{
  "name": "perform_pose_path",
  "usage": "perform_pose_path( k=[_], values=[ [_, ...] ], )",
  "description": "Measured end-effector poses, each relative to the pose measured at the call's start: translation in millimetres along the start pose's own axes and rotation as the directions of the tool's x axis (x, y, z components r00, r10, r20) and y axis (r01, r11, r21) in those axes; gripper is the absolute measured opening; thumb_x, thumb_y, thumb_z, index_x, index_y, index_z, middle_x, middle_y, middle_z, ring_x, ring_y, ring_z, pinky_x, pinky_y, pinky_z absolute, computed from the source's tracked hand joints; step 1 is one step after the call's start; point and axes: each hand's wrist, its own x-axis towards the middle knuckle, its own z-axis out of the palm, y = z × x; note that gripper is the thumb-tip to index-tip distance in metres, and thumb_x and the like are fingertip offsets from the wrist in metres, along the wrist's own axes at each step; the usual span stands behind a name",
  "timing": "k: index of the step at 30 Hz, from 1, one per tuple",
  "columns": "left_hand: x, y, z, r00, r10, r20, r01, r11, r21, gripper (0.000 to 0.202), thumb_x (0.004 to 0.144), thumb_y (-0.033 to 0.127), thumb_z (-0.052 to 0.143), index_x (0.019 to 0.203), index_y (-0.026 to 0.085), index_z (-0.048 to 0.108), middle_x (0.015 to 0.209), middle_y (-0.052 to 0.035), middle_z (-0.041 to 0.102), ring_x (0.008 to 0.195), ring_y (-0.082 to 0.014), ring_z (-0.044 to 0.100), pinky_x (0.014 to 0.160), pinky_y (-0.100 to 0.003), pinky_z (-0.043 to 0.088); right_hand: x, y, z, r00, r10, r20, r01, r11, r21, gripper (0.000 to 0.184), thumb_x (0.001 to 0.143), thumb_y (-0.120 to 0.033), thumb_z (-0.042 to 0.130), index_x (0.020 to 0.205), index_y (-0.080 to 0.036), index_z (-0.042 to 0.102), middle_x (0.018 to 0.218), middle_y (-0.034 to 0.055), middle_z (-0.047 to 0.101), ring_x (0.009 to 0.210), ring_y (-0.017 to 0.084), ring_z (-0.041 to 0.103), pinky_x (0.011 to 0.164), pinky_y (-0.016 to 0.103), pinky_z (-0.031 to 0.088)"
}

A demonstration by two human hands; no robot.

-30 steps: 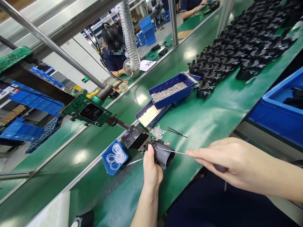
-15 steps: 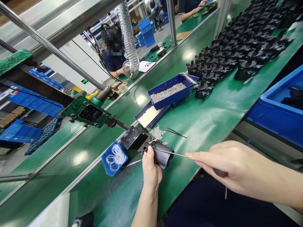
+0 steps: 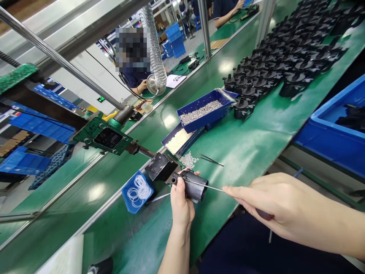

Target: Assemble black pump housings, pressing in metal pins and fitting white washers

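Observation:
My left hand (image 3: 181, 203) is wrapped round a dark grey tubular plastic part (image 3: 194, 185), holding it against a black fixture block (image 3: 160, 167) on the green bench. My right hand (image 3: 275, 203) grips a thin metal pick (image 3: 207, 185) by its dark handle, and the tip lies along the top of the part. A small blue tray of white rings (image 3: 137, 190) sits just left of my left hand. A pile of tiny steel balls (image 3: 188, 160) and a pair of tweezers (image 3: 211, 160) lie just beyond the part.
Two blue trays hold metal pins (image 3: 202, 108) and small white pieces (image 3: 178, 139). Several black moulded parts (image 3: 281, 57) crowd the far right of the bench. A blue bin (image 3: 333, 133) stands at right. A green-plated press arm (image 3: 102, 134) reaches in from the left. Other people sit at the opposite bench.
The view has drifted slightly. Both hands keep their hold, with the pick still against the part.

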Motion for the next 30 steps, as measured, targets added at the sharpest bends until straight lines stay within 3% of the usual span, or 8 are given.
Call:
perform_pose_path(
  k=[7, 12, 18, 25, 30],
  values=[
    [2.1, -3.9, -3.0, 1.000, 0.025, -0.009, -0.024, 1.000, 0.020, 0.062, 0.080, 0.064, 0.069, 0.117, 0.015, 0.061, 0.098, -0.0127, 0.075, 0.103, -0.0292, 0.070, 0.088, -0.037, 0.056, -0.8, -2.0, 0.3, 0.999, -0.010, 0.035, 0.011, 0.999, -0.031, 0.044, 0.083, 0.001, 0.047, 0.122, -0.014, 0.059, 0.061, -0.0045, 0.055, 0.051, 0.012, 0.051, 0.054, 0.027, 0.033],
    [7.3, -3.4, -6.6, 0.991, 0.132, -0.004, -0.131, 0.986, 0.101, 0.065, 0.070, 0.048, 0.084, 0.120, 0.016, 0.060, 0.098, -0.0116, 0.074, 0.096, -0.0256, 0.071, 0.082, -0.033, 0.057, -4.0, 0.4, 9.4, 0.998, -0.044, 0.052, 0.048, 0.996, -0.080, 0.052, 0.082, 0.003, 0.045, 0.131, -0.011, 0.052, 0.066, -0.0028, 0.059, 0.056, 0.014, 0.055, 0.055, 0.029, 0.039],
    [15.1, 9.9, -17.7, 0.966, 0.256, 0.032, -0.257, 0.945, 0.200, 0.065, 0.068, 0.032, 0.088, 0.124, 0.020, 0.058, 0.105, -0.0087, 0.073, 0.097, -0.0208, 0.071, 0.084, -0.029, 0.056, -6.4, 11.1, 45.8, 0.980, -0.185, -0.076, 0.173, 0.974, -0.148, 0.050, 0.086, 0.001, 0.042, 0.135, -0.004, 0.049, 0.066, 0.0001, 0.060, 0.056, 0.015, 0.053, 0.051, 0.030, 0.041],
    [23.1, 33.0, -35.4, 0.909, 0.414, 0.056, -0.404, 0.837, 0.368, 0.063, 0.067, 0.031, 0.089, 0.122, 0.022, 0.059, 0.111, -0.0079, 0.072, 0.100, -0.0200, 0.070, 0.086, -0.028, 0.056, 2.4, 23.5, 80.3, 0.943, -0.280, -0.178, 0.240, 0.947, -0.212, 0.046, 0.091, -0.003, 0.043, 0.137, -0.002, 0.047, 0.063, -0.0015, 0.055, 0.056, 0.016, 0.050, 0.051, 0.032, 0.038],
    [24.4, 46.8, -38.8, 0.899, 0.433, 0.061, -0.407, 0.778, 0.479, 0.061, 0.068, 0.031, 0.089, 0.121, 0.023, 0.059, 0.114, -0.0070, 0.071, 0.098, -0.0183, 0.069, 0.085, -0.026, 0.056, 6.4, 28.9, 102.7, 0.921, -0.338, -0.195, 0.284, 0.923, -0.261, 0.050, 0.090, -0.004, 0.044, 0.140, 0.001, 0.043, 0.064, -0.0007, 0.055, 0.058, 0.016, 0.050, 0.052, 0.032, 0.038]
  ],
)
